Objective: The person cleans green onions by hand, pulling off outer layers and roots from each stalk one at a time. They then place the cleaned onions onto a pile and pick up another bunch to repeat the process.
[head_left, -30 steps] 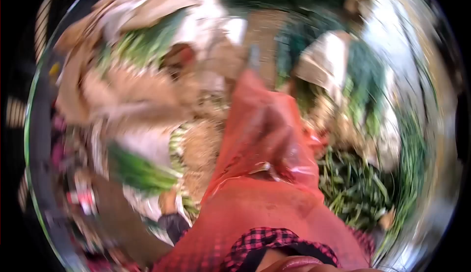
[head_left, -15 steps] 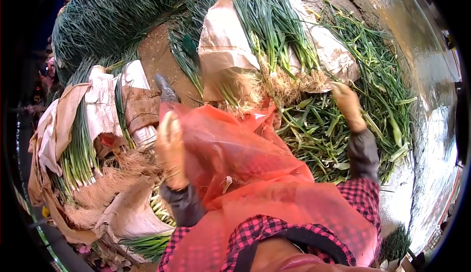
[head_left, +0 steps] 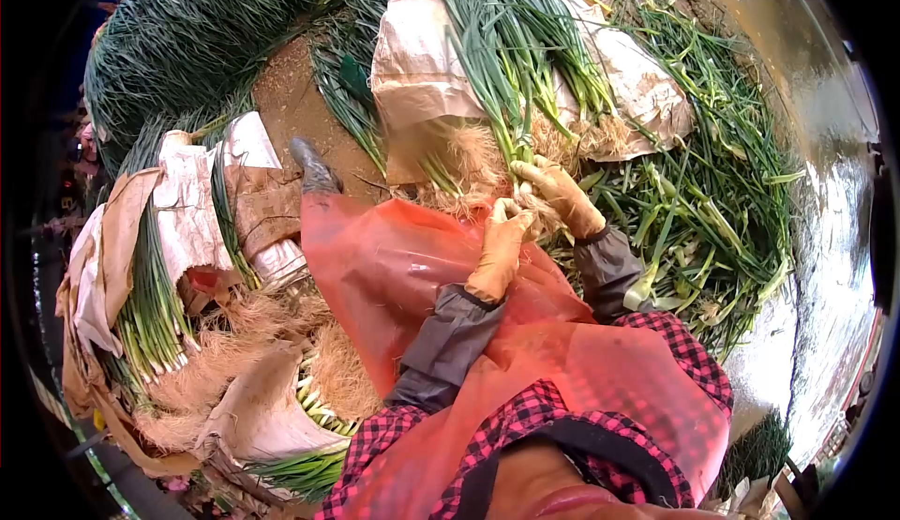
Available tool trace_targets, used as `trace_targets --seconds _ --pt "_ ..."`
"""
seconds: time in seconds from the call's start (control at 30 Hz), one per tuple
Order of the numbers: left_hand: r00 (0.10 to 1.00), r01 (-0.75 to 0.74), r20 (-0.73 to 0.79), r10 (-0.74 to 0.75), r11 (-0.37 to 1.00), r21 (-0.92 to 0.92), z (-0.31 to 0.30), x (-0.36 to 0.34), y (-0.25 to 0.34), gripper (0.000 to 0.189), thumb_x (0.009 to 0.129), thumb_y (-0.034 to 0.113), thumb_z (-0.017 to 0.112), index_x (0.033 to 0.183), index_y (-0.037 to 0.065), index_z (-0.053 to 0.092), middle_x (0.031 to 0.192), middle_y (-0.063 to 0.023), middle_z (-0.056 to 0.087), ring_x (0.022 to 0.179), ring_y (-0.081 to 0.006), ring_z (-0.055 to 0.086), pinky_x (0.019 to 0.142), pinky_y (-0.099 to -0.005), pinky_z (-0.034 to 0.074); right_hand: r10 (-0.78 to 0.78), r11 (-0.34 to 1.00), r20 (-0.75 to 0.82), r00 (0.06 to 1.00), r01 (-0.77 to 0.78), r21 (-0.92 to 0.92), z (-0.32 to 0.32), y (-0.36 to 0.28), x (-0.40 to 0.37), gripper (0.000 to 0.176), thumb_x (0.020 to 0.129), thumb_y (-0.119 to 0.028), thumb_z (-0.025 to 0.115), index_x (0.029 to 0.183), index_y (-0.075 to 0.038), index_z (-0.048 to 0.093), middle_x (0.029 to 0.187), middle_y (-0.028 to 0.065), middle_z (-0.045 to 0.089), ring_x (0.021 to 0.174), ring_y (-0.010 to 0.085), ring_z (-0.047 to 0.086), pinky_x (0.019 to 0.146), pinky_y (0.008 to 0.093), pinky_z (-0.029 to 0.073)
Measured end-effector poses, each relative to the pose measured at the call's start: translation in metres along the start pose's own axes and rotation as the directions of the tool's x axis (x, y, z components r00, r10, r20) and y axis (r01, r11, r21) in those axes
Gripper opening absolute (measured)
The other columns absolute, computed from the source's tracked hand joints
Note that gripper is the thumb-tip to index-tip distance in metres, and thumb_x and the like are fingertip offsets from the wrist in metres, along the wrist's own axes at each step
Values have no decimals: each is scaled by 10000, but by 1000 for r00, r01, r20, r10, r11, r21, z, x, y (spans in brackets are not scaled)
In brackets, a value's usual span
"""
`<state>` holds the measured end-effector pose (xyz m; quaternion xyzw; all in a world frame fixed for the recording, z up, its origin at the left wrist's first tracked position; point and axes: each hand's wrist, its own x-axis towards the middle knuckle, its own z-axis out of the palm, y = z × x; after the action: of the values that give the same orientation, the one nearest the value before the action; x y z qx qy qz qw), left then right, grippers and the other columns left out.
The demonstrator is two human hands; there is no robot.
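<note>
My right hand (head_left: 565, 199), in an orange glove, is closed round the lower stems of some green onions (head_left: 511, 131), just above their roots. Below it my left hand (head_left: 500, 256), gloved alike, pinches at the root end of the same stalks. The two hands almost meet over my lap. The leaves of these stalks lie away from me on a larger heap of green onions. Shaggy tan roots (head_left: 605, 135) of neighbouring stalks hang out beside my right hand. A translucent red apron (head_left: 394, 267) covers my legs.
Loose stripped leaves (head_left: 703, 229) pile up at the right, beside wet ground (head_left: 830, 201). Tan paper sheets (head_left: 427, 60) lie around the onions ahead. Wrapped bundles (head_left: 155, 304) with bushy roots sit at the left. A dark green stack (head_left: 178, 46) stands at the back left.
Both hands were apart, the left out to the left and the right over the leaf pile. They have come together at the green onions' root ends and taken hold there.
</note>
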<state>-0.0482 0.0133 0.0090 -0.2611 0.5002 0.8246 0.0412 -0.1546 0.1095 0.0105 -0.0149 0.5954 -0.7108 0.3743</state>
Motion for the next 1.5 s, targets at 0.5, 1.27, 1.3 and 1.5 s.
trace_targets --seconds 0.5,1.27,1.3,1.5 --pt "923 -213 -180 341 840 499 -10 5 -15 130 797 -10 552 770 36 434 633 15 428 572 -80 376 479 -260 345 -102 943 -57 993 78 -324 -1 3 -101 174 932 -169 476 977 -44 588 794 -4 568 613 100 481 559 220 413" --pt "940 -259 -185 286 953 156 -28 7 -24 90 815 15 516 899 31 490 802 -41 536 682 -101 472 558 -253 414 -136 764 371 919 336 -551 1 5 -62 108 852 -122 594 869 -25 548 736 27 522 736 127 502 677 288 426" --pt "941 -258 -183 285 953 157 -37 13 -32 90 815 15 516 899 31 490 802 -41 536 682 -101 472 558 -253 414 -78 833 555 829 360 -421 3 -2 -76 121 855 -133 591 863 -24 539 741 21 511 753 115 488 686 282 417" --pt "931 -209 -294 216 976 55 -34 23 -36 123 795 9 512 911 34 483 724 -5 490 606 -86 429 491 -258 371 -257 606 84 963 228 -762 -65 -12 -106 252 846 -233 602 984 -22 597 901 94 584 844 177 561 742 289 446"
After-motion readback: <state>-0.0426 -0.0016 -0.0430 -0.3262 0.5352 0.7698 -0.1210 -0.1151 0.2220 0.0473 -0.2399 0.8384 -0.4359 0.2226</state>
